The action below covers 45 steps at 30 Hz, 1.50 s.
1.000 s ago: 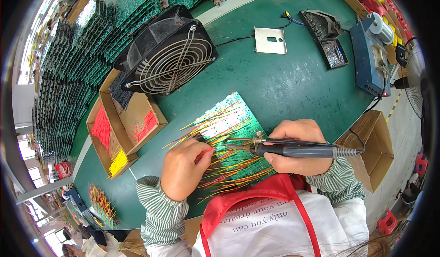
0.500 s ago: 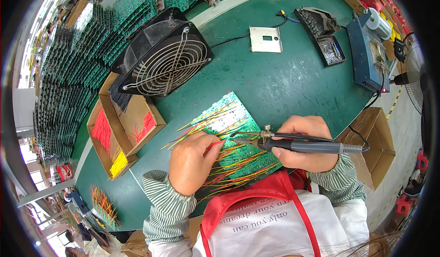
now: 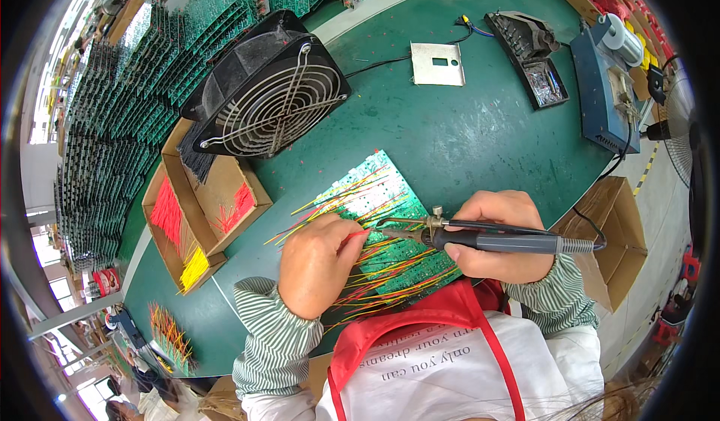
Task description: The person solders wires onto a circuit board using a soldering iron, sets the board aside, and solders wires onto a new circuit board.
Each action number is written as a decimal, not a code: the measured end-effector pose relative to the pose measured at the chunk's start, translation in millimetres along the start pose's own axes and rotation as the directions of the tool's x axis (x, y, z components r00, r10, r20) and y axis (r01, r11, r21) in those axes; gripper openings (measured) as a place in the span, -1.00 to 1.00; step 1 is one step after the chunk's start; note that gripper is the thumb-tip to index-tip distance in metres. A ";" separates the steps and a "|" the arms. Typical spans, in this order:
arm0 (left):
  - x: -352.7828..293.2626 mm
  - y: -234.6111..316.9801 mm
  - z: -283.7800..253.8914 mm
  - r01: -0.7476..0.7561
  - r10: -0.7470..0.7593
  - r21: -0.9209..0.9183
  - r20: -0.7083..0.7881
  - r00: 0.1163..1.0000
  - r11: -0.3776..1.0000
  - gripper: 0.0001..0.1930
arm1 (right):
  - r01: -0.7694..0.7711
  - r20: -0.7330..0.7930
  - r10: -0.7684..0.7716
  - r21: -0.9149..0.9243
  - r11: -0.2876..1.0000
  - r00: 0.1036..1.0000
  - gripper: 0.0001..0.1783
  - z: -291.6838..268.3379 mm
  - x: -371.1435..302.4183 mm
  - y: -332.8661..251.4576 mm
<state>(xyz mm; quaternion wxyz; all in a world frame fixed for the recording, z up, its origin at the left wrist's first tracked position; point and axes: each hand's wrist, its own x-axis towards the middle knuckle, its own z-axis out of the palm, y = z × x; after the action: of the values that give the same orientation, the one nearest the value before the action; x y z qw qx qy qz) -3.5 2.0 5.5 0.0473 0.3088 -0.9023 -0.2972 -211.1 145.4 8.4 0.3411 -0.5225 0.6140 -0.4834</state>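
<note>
My right hand [image 3: 504,233] grips the grey handle of a soldering iron [image 3: 525,242], which has a thin solder-feed tube fixed along its top. The iron's tip points left, down to a green circuit board [image 3: 409,205] lying tilted on the bench in front of me. Close beside that tip, my left hand [image 3: 316,265] pinches the end of a red wire [image 3: 359,233] between thumb and forefinger. Many red and yellow wires [image 3: 394,277] stick out leftward across the board, some passing under my left hand. The exact contact between tip, wire and board is too small to make out.
A black fan [image 3: 274,98] stands at the back left, beside a cardboard tray [image 3: 214,177] of cut wires. Stacked circuit boards [image 3: 127,113] fill the far left. Back right are a metal plate [image 3: 437,64], a black tool holder [image 3: 529,57] and a blue soldering station [image 3: 600,83].
</note>
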 end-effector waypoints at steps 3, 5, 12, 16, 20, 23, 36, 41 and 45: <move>1.6 -1.5 1.0 -0.001 0.001 0.001 0.003 1.000 1.000 -0.90 | -0.004 -0.002 0.004 0.028 1.000 1.000 -0.83 2.4 1.8 0.1; 1.9 -0.7 0.7 -0.002 0.002 0.002 0.001 1.000 1.000 -0.90 | 0.000 -0.006 0.000 0.025 1.000 1.000 -0.83 4.5 2.7 1.0; 3.4 1.2 -0.9 -0.005 0.004 0.020 0.018 1.000 1.000 -0.89 | -0.004 0.000 0.004 0.017 1.000 1.000 -0.83 1.9 1.9 1.1; 5.1 1.4 -2.5 -0.009 0.009 0.014 0.032 0.999 1.000 -0.90 | -0.010 -0.008 0.010 0.026 1.000 1.000 -0.82 2.3 1.0 1.0; 5.6 1.6 -2.2 -0.006 0.005 0.015 0.037 0.999 1.000 -0.89 | 0.004 -0.018 -0.003 0.025 1.000 1.000 -0.82 5.5 1.0 4.9; 6.1 1.4 -2.5 -0.002 0.002 0.017 0.041 0.999 1.000 -0.89 | 0.007 -0.021 -0.007 0.028 1.000 1.000 -0.82 5.4 0.9 4.8; 0.7 10.3 -16.9 0.074 -0.069 0.024 -0.163 0.984 0.997 -0.91 | 0.024 -0.083 -0.025 -0.010 1.000 0.996 -0.83 -9.9 -7.0 2.6; 5.0 17.7 -10.4 -0.044 0.049 0.056 -0.091 0.995 0.997 -0.90 | 0.034 -0.101 -0.035 -0.012 0.999 0.994 -0.83 -12.7 -8.9 3.9; 2.7 4.7 -2.7 0.026 -0.026 -0.036 -0.004 1.000 0.999 -0.90 | 0.011 -0.063 -0.010 0.015 1.000 0.998 -0.82 -8.1 -7.1 1.4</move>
<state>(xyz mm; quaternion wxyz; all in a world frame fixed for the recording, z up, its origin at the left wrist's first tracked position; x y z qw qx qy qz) -7.5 2.0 10.1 0.0509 0.3202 -0.8925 -0.3134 -217.5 154.2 9.0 0.3231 -0.5077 0.6180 -0.5059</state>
